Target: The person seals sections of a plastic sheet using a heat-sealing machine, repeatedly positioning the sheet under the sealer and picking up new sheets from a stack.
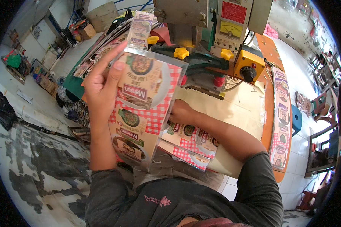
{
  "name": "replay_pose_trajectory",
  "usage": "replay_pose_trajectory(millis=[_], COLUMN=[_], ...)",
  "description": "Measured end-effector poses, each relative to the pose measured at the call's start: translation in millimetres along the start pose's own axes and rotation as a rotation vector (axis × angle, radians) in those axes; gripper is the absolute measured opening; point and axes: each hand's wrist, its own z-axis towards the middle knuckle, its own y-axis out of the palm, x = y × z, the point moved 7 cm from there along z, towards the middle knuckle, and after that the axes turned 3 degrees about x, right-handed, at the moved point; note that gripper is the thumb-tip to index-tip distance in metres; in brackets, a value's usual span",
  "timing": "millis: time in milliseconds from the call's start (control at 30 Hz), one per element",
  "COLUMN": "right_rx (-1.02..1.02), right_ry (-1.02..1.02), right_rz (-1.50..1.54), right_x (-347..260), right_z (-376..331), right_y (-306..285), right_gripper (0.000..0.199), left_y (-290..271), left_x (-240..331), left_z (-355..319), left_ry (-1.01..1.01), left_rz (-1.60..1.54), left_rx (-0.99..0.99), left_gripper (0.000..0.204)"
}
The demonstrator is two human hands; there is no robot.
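My left hand (102,77) grips a long printed sheet (149,89) in clear plastic by its left side, thumb in front. The sheet shows food pictures and a red-and-white check pattern, and it is held up in front of the machine. Behind its right edge reaches my right hand (182,112); the sheet hides those fingers, so what they touch is not visible. Below the right hand, similar printed sheets (191,142) overlap on a pale yellow work surface (240,108).
A press-like machine (204,60) with yellow star knobs stands ahead, next to a yellow control box (249,64) with a black dial. At the left lies a stack of printed sheets (102,56). Another printed strip (281,117) lies on the orange table edge (268,94) at right.
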Motion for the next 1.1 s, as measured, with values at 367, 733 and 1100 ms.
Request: replay_pose_trajectory(millis=[367,733,1100], right_rx=[0.081,-0.350,-0.737], right_ry=[-0.108,0.066,0.148], right_rz=[-0.008,0.075,-0.468], right_x=[11,-27,-104], right_z=[-7,-1,-33], right_y=[7,-17,-86], right_gripper=[0.031,0.028,0.025], left_y=[21,-53,-8], left_x=[-13,6,-23], left_z=[-38,-54,-66], left_ry=[0.033,0.142,0.028], left_rz=[0.203,0.172,0.282], left_rx=[-0.118,0.257,-0.214], left_gripper=[0.048,0.048,0.042])
